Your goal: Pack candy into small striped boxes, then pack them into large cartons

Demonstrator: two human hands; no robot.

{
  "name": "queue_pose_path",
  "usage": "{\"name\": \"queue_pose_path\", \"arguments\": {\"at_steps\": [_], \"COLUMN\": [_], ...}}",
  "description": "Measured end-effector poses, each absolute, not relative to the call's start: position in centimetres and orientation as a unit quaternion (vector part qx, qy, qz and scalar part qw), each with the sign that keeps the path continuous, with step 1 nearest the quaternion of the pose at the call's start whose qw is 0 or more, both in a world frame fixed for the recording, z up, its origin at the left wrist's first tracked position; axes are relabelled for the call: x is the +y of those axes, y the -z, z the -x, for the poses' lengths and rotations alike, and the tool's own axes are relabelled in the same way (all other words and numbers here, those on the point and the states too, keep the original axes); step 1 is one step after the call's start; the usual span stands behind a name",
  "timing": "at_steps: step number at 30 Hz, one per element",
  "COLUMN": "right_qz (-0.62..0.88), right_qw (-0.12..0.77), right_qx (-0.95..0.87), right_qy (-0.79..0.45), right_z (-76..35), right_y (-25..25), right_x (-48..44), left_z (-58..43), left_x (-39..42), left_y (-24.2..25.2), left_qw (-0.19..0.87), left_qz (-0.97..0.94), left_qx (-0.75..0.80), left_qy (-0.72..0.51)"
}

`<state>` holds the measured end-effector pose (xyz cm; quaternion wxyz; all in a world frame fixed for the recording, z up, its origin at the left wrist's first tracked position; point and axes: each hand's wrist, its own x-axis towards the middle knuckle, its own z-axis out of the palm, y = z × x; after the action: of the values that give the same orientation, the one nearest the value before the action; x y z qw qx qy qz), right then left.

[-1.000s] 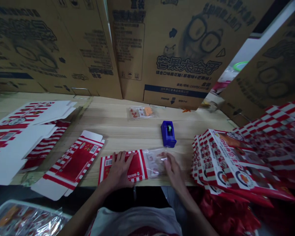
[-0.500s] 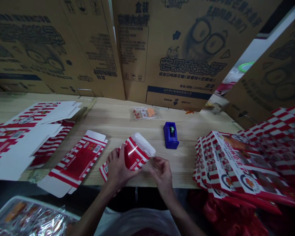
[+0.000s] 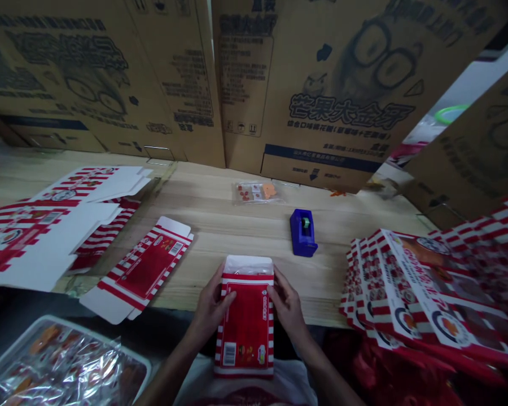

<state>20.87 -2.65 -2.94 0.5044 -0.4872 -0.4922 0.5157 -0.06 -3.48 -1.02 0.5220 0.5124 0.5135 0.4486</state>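
Observation:
A red-and-white striped carton (image 3: 248, 327) stands between my hands at the table's front edge, its white top flap raised and clear plastic showing in the mouth. My left hand (image 3: 211, 307) grips its left side, thumb across the red face. On the right side, my right hand (image 3: 288, 304) holds it with the thumb at the edge. A second carton (image 3: 146, 265), its end flaps out, lies on the table left of my hands. Beyond the held carton sits a blue tape dispenser (image 3: 303, 234).
Flat carton blanks (image 3: 29, 248) are piled at the left. Filled-looking striped cartons (image 3: 410, 293) stand in a row at the right. A white tray (image 3: 146, 366) of clear-wrapped pieces is below left. One clear packet (image 3: 256, 193) lies near the tall cardboard boxes (image 3: 322, 84).
The carton has gone from tilted in my left hand to upright and centred, with its barcode face toward me. My right hand has come onto its right side.

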Motion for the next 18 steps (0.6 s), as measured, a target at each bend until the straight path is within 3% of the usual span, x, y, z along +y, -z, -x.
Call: {"name": "queue_pose_path", "arguments": {"at_steps": [4, 8, 12, 18], "right_qz": [0.522, 0.487, 0.470, 0.496], "right_qw": [0.465, 0.432, 0.478, 0.530], "right_qx": [-0.564, -0.618, -0.598, -0.465], "right_qy": [-0.439, -0.441, -0.439, -0.506], "right_z": [-21.1, -21.3, -20.7, -19.3], "right_y": [3.6, 2.6, 2.0, 1.9], "right_x": [-3.2, -2.8, -2.0, -1.0], "left_z": [0.3, 0.7, 0.6, 0.2], "left_x": [-3.7, -3.0, -2.1, -1.6], "left_y": [1.4, 0.6, 0.2, 0.6], "left_qw": [0.537, 0.522, 0.484, 0.525], "left_qz": [-0.537, -0.575, -0.573, -0.424], "left_qx": [0.496, 0.495, 0.500, 0.539], "left_qy": [-0.422, -0.390, -0.433, -0.503]}}
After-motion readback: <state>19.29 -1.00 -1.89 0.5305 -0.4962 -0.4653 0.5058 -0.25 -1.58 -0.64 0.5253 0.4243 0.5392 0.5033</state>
